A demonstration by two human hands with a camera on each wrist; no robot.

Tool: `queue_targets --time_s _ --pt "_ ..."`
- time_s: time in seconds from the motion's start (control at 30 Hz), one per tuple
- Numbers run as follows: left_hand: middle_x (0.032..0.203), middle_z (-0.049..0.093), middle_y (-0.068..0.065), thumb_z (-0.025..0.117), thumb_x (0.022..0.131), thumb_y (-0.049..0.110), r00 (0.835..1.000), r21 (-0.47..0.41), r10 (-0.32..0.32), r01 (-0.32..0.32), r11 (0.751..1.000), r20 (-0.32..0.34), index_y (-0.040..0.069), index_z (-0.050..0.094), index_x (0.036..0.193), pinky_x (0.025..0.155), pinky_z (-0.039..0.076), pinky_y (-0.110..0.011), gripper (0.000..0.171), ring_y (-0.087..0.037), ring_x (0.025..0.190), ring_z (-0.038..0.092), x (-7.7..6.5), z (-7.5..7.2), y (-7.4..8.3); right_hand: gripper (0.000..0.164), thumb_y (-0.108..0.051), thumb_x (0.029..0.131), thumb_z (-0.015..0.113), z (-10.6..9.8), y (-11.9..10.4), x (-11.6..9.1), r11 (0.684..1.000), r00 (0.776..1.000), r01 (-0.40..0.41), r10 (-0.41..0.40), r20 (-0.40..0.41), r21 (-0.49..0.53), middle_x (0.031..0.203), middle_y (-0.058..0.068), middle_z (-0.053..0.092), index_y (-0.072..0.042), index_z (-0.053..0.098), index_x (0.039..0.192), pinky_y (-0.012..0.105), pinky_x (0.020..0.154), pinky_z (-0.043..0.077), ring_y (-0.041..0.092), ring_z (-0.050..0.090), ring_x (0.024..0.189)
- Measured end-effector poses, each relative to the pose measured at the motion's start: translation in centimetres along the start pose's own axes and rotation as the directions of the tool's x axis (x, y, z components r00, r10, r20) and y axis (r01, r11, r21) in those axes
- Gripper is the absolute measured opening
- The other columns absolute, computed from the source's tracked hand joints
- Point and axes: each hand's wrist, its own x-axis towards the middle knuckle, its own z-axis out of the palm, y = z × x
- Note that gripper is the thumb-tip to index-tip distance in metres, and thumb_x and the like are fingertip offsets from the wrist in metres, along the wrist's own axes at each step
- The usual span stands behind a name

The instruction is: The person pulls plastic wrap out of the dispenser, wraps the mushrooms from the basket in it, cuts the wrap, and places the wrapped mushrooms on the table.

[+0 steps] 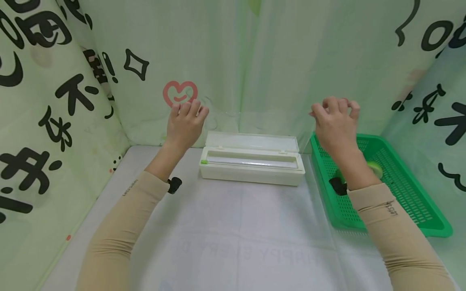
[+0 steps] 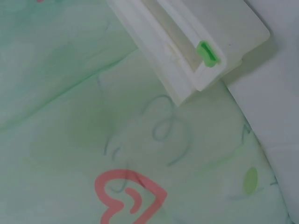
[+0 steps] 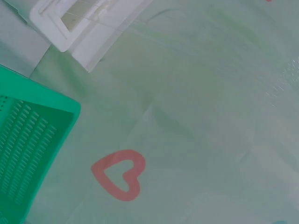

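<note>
Both hands are raised above the far end of the table, fingers curled. The left hand (image 1: 187, 123) is up in front of the back curtain, left of a white cling film dispenser (image 1: 251, 167). Level with it, the right hand (image 1: 336, 121) is above the far end of a green basket (image 1: 395, 161). Between the two hands stretches a nearly invisible sheet of cling film (image 3: 285, 84), showing as faint lines and glints; each hand pinches an end. The dispenser's lid (image 1: 251, 141) stands raised at the back. A green slider (image 2: 208, 54) sits at its left end.
Inside the basket, a light green round thing (image 1: 375, 169) is partly hidden by the right forearm. A white cloth (image 1: 233, 234) covers the table. Pale green printed curtains (image 1: 276, 68) enclose the back and both sides.
</note>
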Motion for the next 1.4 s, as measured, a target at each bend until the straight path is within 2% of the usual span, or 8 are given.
queue_targets --time_s 0.17,0.43,0.6,0.7,0.97,1.23,1.3,1.4 --pt "0.087 0.045 -0.007 0.043 0.090 0.005 0.998 0.007 -0.001 0.001 1.000 -0.055 0.009 0.051 0.085 0.074 0.031 -0.037 0.009 -0.022 0.076 0.037 0.4 -0.2 -0.2 0.015 -0.019 0.095 0.045 -0.2 0.2 0.3 1.000 0.998 0.008 -0.006 -0.055 0.024 0.096 0.017 0.043 -0.006 0.051 0.092 0.052 0.085 0.019 0.035 0.037 0.090" --pt "0.087 0.045 -0.008 0.041 0.091 0.006 0.997 -0.021 -0.001 -0.001 1.000 -0.082 0.007 0.051 0.087 0.073 0.031 -0.037 0.011 -0.024 0.080 0.039 0.8 -0.9 -0.5 0.016 -0.021 0.095 0.045 -0.8 0.2 0.4 1.000 0.998 -0.003 0.004 -0.059 0.025 0.097 0.017 0.043 -0.006 0.051 0.095 0.052 0.086 0.018 0.035 0.037 0.091" --pt "0.087 0.046 -0.008 0.049 0.087 0.004 0.995 -0.048 -0.002 -0.002 0.999 -0.097 0.007 0.051 0.087 0.073 0.032 -0.038 0.004 -0.024 0.078 0.040 0.5 -1.5 -0.4 0.013 -0.018 0.095 0.048 -1.3 -0.1 0.0 1.000 0.994 0.016 -0.013 -0.112 0.026 0.096 0.017 0.045 -0.006 0.052 0.094 0.052 0.085 0.020 0.035 0.039 0.090" --pt "0.086 0.046 -0.008 0.054 0.084 0.005 0.993 -0.055 0.020 -0.027 0.998 -0.115 0.008 0.051 0.086 0.070 0.032 -0.038 0.005 -0.023 0.076 0.039 -0.2 -2.1 -0.3 0.010 -0.017 0.093 0.050 -1.7 -0.3 -0.9 0.999 0.990 0.033 -0.029 -0.141 0.026 0.095 0.017 0.046 -0.006 0.052 0.092 0.052 0.085 0.021 0.036 0.041 0.089" --pt "0.081 0.045 -0.007 0.046 0.085 0.004 0.971 -0.081 0.104 -0.124 0.989 -0.215 0.008 0.052 0.083 0.065 0.028 -0.035 0.007 -0.021 0.067 0.035 -3.1 -4.7 0.9 0.023 -0.024 0.095 0.046 -3.5 -2.0 -4.9 0.993 0.964 0.086 -0.062 -0.259 0.086 0.089 0.017 0.050 -0.006 0.055 0.084 0.052 0.079 0.022 0.037 0.044 0.081" --pt "0.078 0.046 -0.008 0.044 0.083 0.001 0.939 -0.174 0.180 -0.238 0.956 -0.294 0.006 0.050 0.077 0.063 0.025 -0.035 0.010 -0.020 0.065 0.035 -7.4 -6.9 2.4 0.030 -0.024 0.096 0.045 -5.5 -4.3 -9.0 0.967 0.922 0.237 -0.195 -0.334 0.089 0.076 0.015 0.050 -0.007 0.051 0.073 0.048 0.070 0.023 0.033 0.042 0.065" --pt "0.077 0.047 -0.008 0.043 0.083 0.002 0.929 -0.197 0.203 -0.271 0.942 -0.308 0.007 0.051 0.076 0.062 0.025 -0.035 0.011 -0.020 0.064 0.036 -8.7 -7.2 2.9 0.033 -0.025 0.096 0.045 -5.6 -4.8 -10.2 0.954 0.915 0.278 -0.228 -0.333 0.114 0.072 0.014 0.050 -0.007 0.051 0.070 0.048 0.068 0.022 0.032 0.041 0.062" --pt "0.076 0.049 -0.007 0.043 0.085 0.003 0.915 -0.220 0.250 -0.327 0.919 -0.317 0.008 0.052 0.074 0.060 0.028 -0.033 0.014 -0.020 0.062 0.038 -10.8 -7.2 3.6 0.036 -0.024 0.097 0.043 -5.7 -5.4 -12.4 0.931 0.924 0.317 -0.261 -0.279 0.179 0.071 0.014 0.050 -0.006 0.053 0.068 0.047 0.067 0.023 0.031 0.043 0.062"
